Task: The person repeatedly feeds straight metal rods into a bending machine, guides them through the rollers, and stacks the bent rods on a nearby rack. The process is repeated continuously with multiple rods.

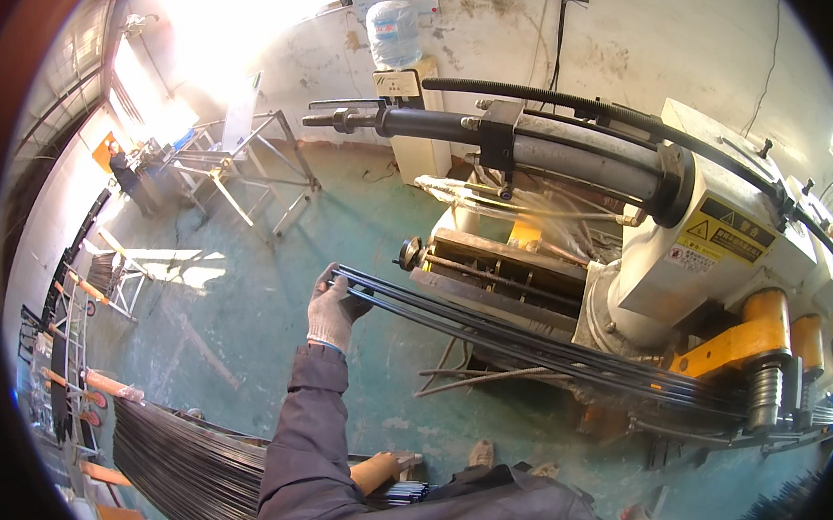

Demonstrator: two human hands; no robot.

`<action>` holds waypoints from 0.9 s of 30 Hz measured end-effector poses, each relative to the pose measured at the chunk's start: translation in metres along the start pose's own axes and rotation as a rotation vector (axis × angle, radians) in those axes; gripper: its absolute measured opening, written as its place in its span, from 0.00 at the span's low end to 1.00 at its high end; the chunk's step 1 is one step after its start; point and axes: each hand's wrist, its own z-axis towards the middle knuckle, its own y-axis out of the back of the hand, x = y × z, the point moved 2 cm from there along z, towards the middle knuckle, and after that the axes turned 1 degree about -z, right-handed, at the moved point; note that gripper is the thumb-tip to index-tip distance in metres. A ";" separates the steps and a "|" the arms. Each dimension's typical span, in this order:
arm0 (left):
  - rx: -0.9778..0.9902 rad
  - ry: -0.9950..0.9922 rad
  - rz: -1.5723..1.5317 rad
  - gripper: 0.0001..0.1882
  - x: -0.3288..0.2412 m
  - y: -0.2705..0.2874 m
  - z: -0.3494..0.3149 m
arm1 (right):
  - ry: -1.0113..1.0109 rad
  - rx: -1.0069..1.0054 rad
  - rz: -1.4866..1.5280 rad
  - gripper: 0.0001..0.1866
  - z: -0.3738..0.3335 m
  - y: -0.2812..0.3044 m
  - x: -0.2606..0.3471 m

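Observation:
My left hand (330,308), in a pale knitted glove with dark fingertips, is closed around the near-left ends of several long, thin dark metal rods (498,330). From there the rods run rightward along the front of a large machine (642,272). Their far ends reach a yellow-orange bracket (737,347) and a spring-wrapped post (764,396), where I cannot tell how they are seated. My right hand does not show; dark jacket cloth (497,514) fills the bottom middle.
A rack (113,385) with padded bars bears a large bundle of dark rods (190,455) at lower left. A steel frame table (242,171) stands far left. Behind the machine is a water dispenser (414,133). Hoses (486,377) lie under the machine; my shoes (482,454) show below.

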 end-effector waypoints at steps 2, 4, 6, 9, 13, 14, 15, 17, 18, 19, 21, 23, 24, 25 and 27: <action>-0.049 -0.018 0.001 0.18 0.001 0.000 0.000 | -0.003 0.020 0.027 0.07 -0.005 0.001 0.001; -0.068 -0.026 -0.014 0.18 0.003 -0.001 0.006 | -0.027 0.049 0.011 0.07 -0.007 0.004 0.001; -0.117 -0.026 -0.038 0.19 0.005 0.000 0.014 | 0.052 0.085 -0.130 0.06 -0.003 0.009 0.004; -0.130 -0.047 -0.068 0.23 0.006 -0.001 0.023 | 0.512 0.115 -0.665 0.04 0.008 0.016 0.011; -0.116 0.012 -0.113 0.30 0.004 0.003 0.031 | 0.657 0.157 -0.770 0.04 0.020 0.020 0.006; -0.062 0.023 -0.126 0.28 0.003 0.004 0.032 | 0.450 0.190 -0.561 0.05 0.020 0.021 0.000; -0.041 0.033 -0.118 0.27 0.003 0.007 0.034 | 0.488 0.260 -0.491 0.06 0.015 0.019 -0.002; 0.041 0.076 -0.150 0.24 0.006 0.012 0.038 | 0.530 0.337 -0.365 0.13 -0.004 0.020 -0.007; 0.065 0.067 -0.063 0.19 0.006 0.016 0.040 | 0.530 0.339 -0.330 0.15 -0.017 0.019 -0.008; 0.064 0.092 -0.062 0.15 0.010 0.019 0.044 | 0.453 0.263 -0.407 0.13 -0.031 0.025 -0.007; 0.160 0.121 -0.002 0.14 0.015 0.023 0.049 | 0.415 0.202 -0.571 0.11 -0.061 0.028 0.004; 0.153 0.134 -0.034 0.18 0.018 0.030 0.049 | 0.284 0.149 -0.443 0.09 -0.088 0.030 0.016; 0.158 0.130 -0.029 0.20 0.018 0.033 0.047 | 0.299 0.147 -0.387 0.14 -0.099 0.034 0.022; 0.140 0.144 -0.052 0.21 0.016 0.038 0.046 | 0.242 0.160 -0.193 0.17 -0.106 0.027 0.027; 0.165 0.159 -0.021 0.23 0.010 0.046 0.042 | 0.226 0.169 -0.155 0.19 -0.110 0.020 0.039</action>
